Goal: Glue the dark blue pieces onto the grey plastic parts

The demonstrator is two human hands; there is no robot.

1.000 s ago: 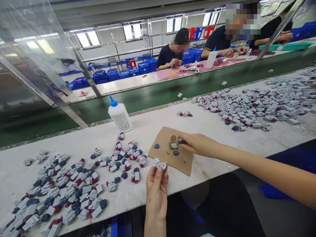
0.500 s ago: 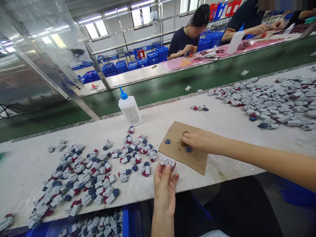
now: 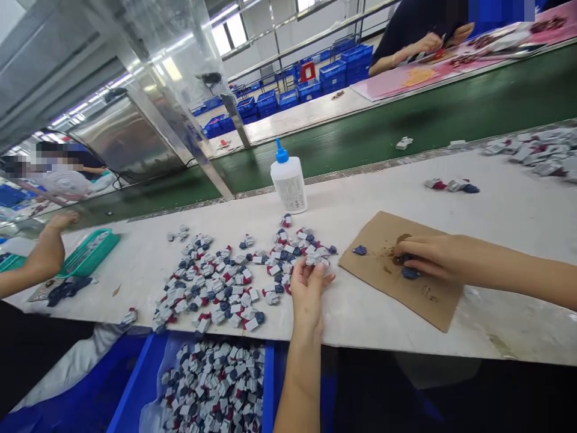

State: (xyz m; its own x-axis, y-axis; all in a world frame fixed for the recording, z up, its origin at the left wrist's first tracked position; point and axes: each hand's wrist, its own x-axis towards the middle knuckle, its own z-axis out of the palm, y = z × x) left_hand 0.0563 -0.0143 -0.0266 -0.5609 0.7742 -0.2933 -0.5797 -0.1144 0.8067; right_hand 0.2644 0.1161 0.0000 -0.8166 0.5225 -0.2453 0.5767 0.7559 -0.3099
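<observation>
My left hand (image 3: 310, 282) pinches a small light-grey plastic piece (image 3: 317, 258) between thumb and fingers, above the table's front part. On the right, my right hand (image 3: 428, 255) reaches down to a brown cardboard sheet (image 3: 383, 294), fingers closed beside a dark brown smear. Just under these fingers is a dark blue piece (image 3: 410, 273); whether they grip it or something else is hidden. Another dark blue piece (image 3: 359, 250) lies on the sheet's left part. A pile of grey pieces with red and blue parts (image 3: 225, 282) spreads left of my left hand.
A white squeeze bottle with blue cap (image 3: 289, 186) stands behind the pile. Below the table edge, a blue crate (image 3: 268, 385) holds many similar pieces. At left, a co-worker's arm (image 3: 45, 252) is near a green basket (image 3: 92, 252). A green conveyor belt (image 3: 351, 132) runs behind.
The view has swung left, bringing the co-worker's arm and green basket into sight. My left hand still holds its grey piece; my right hand remains at the cardboard, its fingers now nearer the dark blue piece.
</observation>
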